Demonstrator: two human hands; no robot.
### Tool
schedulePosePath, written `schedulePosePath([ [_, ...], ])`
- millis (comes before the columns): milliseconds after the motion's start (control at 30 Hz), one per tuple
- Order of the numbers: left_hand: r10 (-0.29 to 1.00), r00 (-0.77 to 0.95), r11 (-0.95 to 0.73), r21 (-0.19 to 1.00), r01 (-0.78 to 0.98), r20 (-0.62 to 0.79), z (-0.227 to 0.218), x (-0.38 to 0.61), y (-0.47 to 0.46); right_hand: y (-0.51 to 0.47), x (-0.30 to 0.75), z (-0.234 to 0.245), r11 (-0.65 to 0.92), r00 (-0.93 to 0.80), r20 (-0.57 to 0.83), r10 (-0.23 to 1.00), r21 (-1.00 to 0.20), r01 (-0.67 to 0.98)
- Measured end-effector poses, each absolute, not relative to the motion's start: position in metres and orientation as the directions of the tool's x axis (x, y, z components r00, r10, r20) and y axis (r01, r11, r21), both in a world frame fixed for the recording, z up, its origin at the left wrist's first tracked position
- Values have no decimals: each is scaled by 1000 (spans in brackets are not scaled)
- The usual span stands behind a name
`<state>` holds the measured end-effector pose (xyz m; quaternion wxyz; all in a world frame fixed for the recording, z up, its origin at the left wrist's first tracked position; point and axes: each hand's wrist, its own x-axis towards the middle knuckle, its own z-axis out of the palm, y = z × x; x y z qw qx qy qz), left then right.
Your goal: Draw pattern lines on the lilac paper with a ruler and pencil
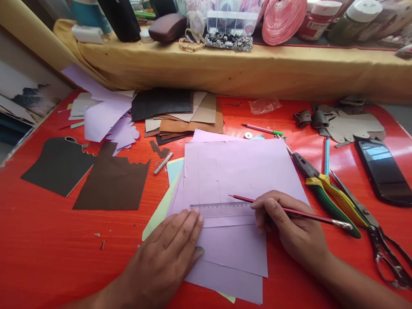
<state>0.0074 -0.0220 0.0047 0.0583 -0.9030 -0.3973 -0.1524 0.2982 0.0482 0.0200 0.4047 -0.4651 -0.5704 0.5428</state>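
A clear ruler [225, 208] is laid across the top lilac sheet [247, 165] of a loosely fanned stack, at the foot of faint lines [198, 180]. Its left end is pressed by the left hand [177, 236], laid flat and gripping nothing, apparently so that the edge cannot slide. A red-and-black pencil [310, 216] is pinched in the right hand [286, 219], its point angled left above the ruler; whether paper is touched cannot be told from this angle. Pliers [317, 186] and scissors [365, 210] are set to the right, seemingly within easy reach, near a smartphone [383, 171]. Brown, leather-like pieces [112, 184] are spread leftward on the red tabletop [48, 244].
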Motion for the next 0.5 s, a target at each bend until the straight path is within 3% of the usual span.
schedulePosePath([
  [500,712,624,-668,35,744,323,3,6,-24,48,299,19,-21,-243,-41,969,-996,84],
])
